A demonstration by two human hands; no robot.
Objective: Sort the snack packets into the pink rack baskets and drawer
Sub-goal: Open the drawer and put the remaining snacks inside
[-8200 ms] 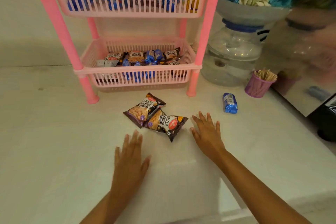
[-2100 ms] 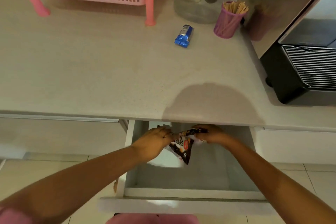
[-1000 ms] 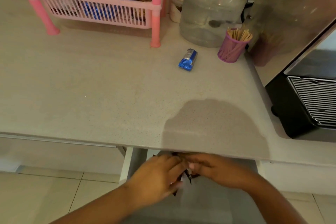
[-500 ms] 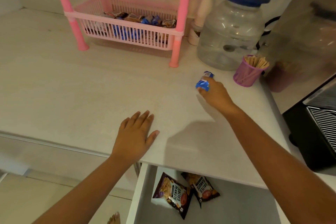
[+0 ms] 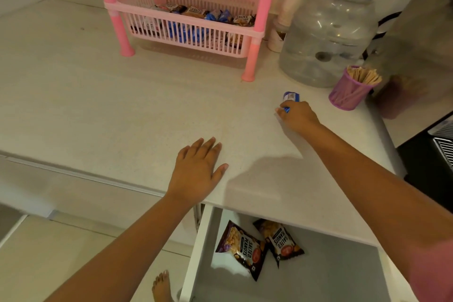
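Right hand now gripping blue packet, left hand flat

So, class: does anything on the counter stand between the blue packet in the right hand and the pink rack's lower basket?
Nothing visible does. The right hand grips the blue packet, and bare counter runs from it to the lower basket. The rack's front leg stands at the basket's corner, beside that route.

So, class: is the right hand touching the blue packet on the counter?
Touching. The head view shows the right hand with its fingers curled around the near end of the blue packet.
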